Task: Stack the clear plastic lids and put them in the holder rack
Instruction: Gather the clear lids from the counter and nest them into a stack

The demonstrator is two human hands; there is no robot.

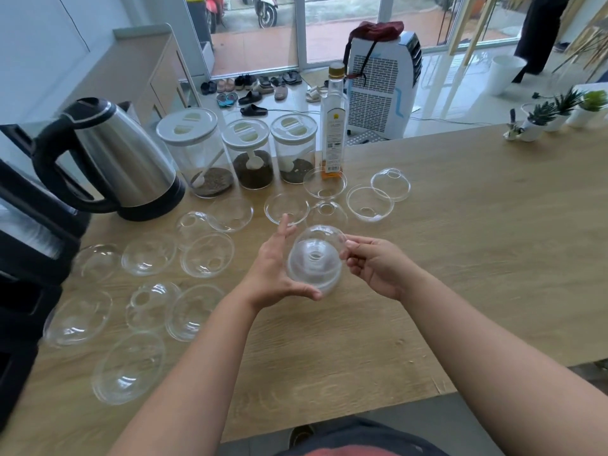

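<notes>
A small stack of clear dome lids (315, 262) is held above the wooden counter (477, 258). My left hand (275, 268) cups the stack from the left and below, fingers partly spread. My right hand (375, 265) pinches the rim of the top lid on the right side. Several loose clear lids lie on the counter: one near the front left (129, 370), some in the middle left (207, 255), others behind my hands (370, 204). No holder rack can be made out.
A steel kettle (121, 159) stands at the back left beside a black appliance (29, 258). Three lidded jars (250, 153) and a glass bottle (334, 126) line the back. Small potted plants (556, 115) sit at the far right corner.
</notes>
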